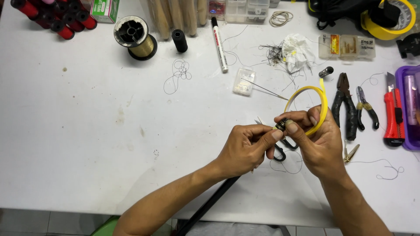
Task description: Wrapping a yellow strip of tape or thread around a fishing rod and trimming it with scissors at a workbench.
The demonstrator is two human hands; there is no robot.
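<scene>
Just above the white table, the left hand pinches a black rod while right hand fingers press yellow tape onto its tip; wrapping seems barely begun, most tape unwound.

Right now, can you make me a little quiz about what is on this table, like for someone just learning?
1. True or false: the roll of yellow tape is looped around the right hand.
2. Which tool lies just right of that hand? A) black pliers B) a hammer C) a saw
3. Fill in: the spool of gold thread stands near the table's far ____ corner.

Key:
1. True. The left hand pinches the tape's end on a black rod.
2. A.
3. Left.
</scene>
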